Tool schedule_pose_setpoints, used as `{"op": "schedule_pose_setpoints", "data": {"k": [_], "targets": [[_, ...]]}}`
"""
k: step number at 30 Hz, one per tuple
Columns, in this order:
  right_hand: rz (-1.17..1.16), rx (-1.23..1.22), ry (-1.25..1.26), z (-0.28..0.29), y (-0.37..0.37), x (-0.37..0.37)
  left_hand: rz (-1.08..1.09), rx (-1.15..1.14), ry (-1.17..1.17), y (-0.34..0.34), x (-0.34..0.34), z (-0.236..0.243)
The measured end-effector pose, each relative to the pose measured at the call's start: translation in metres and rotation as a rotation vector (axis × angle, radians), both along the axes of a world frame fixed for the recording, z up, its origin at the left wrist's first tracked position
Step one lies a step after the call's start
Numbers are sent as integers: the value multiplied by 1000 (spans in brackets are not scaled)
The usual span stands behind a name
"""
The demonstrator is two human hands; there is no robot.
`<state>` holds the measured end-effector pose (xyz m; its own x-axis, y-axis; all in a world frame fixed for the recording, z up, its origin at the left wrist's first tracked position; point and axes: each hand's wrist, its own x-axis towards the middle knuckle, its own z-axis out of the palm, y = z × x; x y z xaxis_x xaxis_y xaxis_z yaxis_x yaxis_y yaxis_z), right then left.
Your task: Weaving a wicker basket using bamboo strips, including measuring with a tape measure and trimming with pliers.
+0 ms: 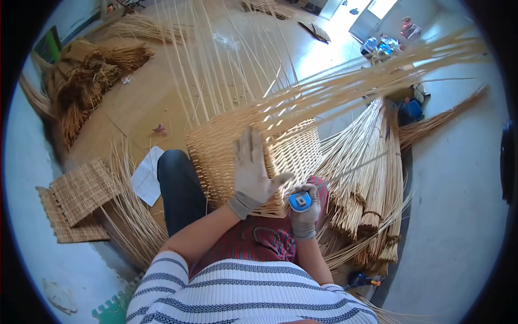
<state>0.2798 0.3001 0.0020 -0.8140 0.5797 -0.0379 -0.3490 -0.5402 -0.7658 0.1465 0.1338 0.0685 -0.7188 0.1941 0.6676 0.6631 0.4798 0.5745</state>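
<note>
A half-woven straw basket point(226, 156) rests on my lap, its long unwoven strands point(345, 92) fanning out upward and to the right. My left hand point(252, 173), in a pale glove with a grey cuff, lies flat against the woven side near a corner. Its fingers are stretched out and the thumb points right. Just right of the basket's lower corner, my gloved right hand point(306, 218) grips a blue tape measure point(300, 201). A thin greyish strip runs from near that hand to the upper right; I cannot tell whether it is the tape's blade.
Tied bundles of pale straw point(372, 167) stand close on my right. Woven mats point(81, 197) and a white paper sheet point(147, 175) lie on the left. Darker straw bundles point(89, 75) are heaped at the far left. A blue container point(413, 110) stands behind the right bundles.
</note>
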Motion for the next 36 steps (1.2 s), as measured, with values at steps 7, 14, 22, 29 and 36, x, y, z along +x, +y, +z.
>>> {"op": "schedule_pose_setpoints", "data": {"k": [7,14,22,29,36], "targets": [[76,56,-3,-11,1,-46,-241,108,-134,-30,-107,-29],[-95,129,-161,-40,114,-104,141,-231,-796,-146,-224,-86],[57,-95,-618,-174,196,-235,429,-442,-1044,-245,-316,-213],[73,520,-702,-204,235,-217,147,-399,-1071,-255,-329,-229],[42,42,-444,-166,293,-268,343,-348,-891,-219,-365,-219]]}}
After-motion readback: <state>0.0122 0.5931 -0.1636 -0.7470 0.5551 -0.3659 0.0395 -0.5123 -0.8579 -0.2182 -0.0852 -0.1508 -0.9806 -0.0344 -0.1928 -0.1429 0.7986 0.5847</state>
